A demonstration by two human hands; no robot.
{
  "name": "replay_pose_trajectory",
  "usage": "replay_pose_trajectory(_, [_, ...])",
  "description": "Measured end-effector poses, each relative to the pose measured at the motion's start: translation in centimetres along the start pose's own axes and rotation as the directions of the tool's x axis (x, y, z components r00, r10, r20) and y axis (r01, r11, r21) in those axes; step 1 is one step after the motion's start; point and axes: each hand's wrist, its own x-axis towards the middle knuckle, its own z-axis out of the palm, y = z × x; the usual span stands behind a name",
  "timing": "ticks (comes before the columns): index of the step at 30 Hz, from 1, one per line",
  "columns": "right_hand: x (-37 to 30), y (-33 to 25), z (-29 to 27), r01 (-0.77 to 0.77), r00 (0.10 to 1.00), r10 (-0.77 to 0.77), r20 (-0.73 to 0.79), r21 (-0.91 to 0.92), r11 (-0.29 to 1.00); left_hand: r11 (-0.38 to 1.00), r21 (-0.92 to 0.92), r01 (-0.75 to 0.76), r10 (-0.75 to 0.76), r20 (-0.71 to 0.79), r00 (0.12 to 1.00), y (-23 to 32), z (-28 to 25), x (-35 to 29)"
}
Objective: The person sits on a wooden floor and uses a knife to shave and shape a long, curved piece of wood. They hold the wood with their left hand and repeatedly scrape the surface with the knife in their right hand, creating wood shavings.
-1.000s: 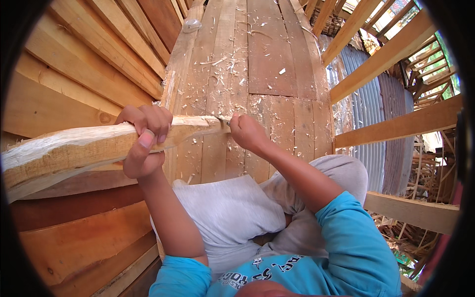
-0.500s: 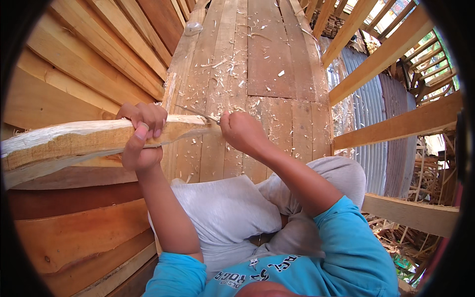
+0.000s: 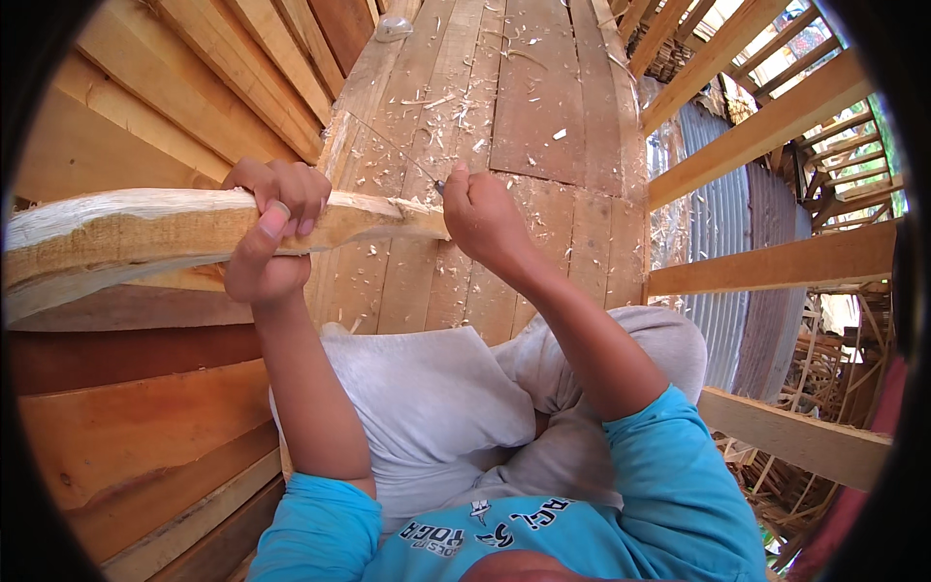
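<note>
A long pale piece of wood [image 3: 136, 238] reaches in from the left, its narrowed end lying over the plank floor by my right hand. My left hand [image 3: 272, 228] is wrapped round it, thumb in front and fingers over the top. In my closed right hand [image 3: 485, 218] is a thin-bladed knife [image 3: 402, 155], its dark handle mostly hidden by the fist. The blade slants away to the far left, past the wood's far edge and apart from its top face.
Shavings [image 3: 456, 121] litter the plank floor [image 3: 538, 107]. Upright boards [image 3: 184, 87] line the left. On the right, wooden rails [image 3: 776, 257] stand before corrugated metal sheets [image 3: 713, 242]. A small clear plastic item [image 3: 393, 29] lies at the far end. My crossed legs [image 3: 417, 388] are close in front.
The knife blade has lifted off the wood's end and swung to point farther away. My right hand has moved slightly farther off with it, while the left keeps its grip.
</note>
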Motion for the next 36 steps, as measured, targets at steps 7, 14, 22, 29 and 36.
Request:
replay_pose_trajectory(7, [1.5,2.0,1.7,-0.112,0.993,0.115,0.041,-0.064,0.992,1.000,0.005,-0.009,0.009,-0.010,1.000,-0.1,-0.2,0.1])
replay_pose_trajectory(14, [1.9,7.1,4.1,-0.138,0.990,0.137,-0.014,-0.020,0.990,0.999,-0.045,0.013,-0.013,0.003,1.000,-0.6,0.9,0.8])
replay_pose_trajectory(22, [2.0,4.8,3.1,-0.164,0.986,0.165,0.008,-0.041,0.986,1.000,-0.025,0.013,-0.013,-0.016,1.000,-0.3,0.7,0.4])
replay_pose_trajectory(29, [0.8,0.1,1.2,-0.163,0.986,0.164,0.022,-0.015,0.986,1.000,0.016,0.004,-0.003,-0.044,0.999,0.2,-0.3,-0.3])
replay_pose_trajectory(36, [1.8,4.0,3.2,-0.155,0.984,0.137,-0.112,-0.179,0.972,1.000,-0.004,-0.001,0.001,-0.027,1.000,-0.1,0.2,0.5])
